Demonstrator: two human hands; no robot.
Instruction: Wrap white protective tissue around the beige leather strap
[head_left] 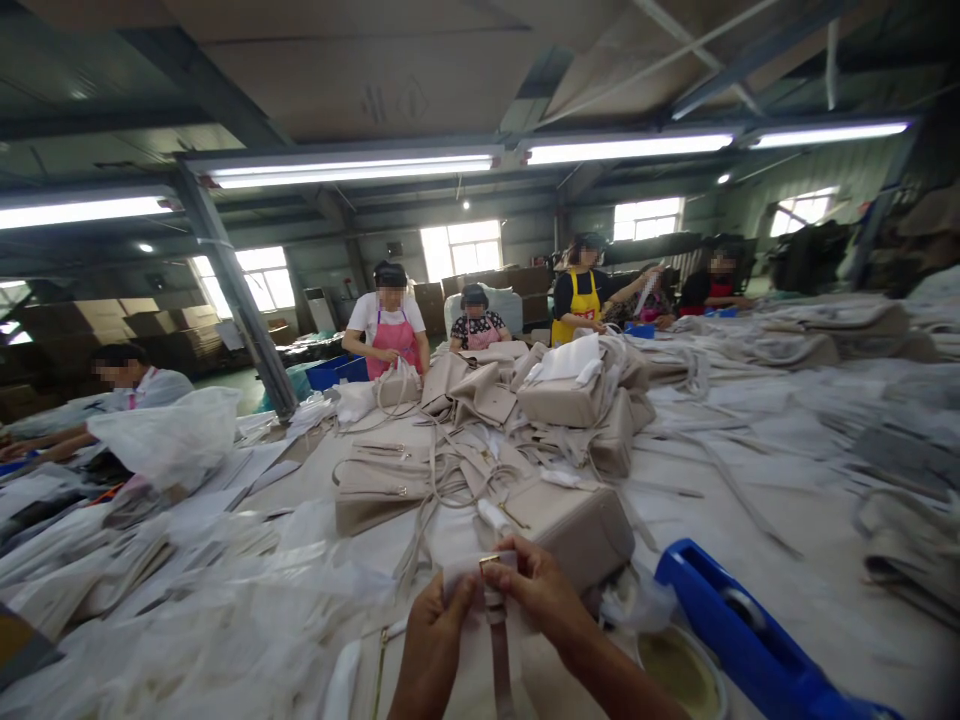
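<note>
My left hand [435, 630] and my right hand [541, 592] meet at the bottom middle. Both pinch a beige bag strap [496, 630] with a gold buckle [489, 562] at its top end, half wrapped in a thin white sheet [459, 578]. The strap hangs down between my wrists. Just beyond my fingers lies a beige handbag [577, 525] on the table, and behind it a heap of similar beige handbags [525, 400] with loose straps.
A blue tape dispenser [739, 630] lies right of my right arm, above a round tape roll [679, 670]. White wrapping sheets and plastic bags [172, 440] cover the table's left side. Several people in aprons [390, 330] work at the far end.
</note>
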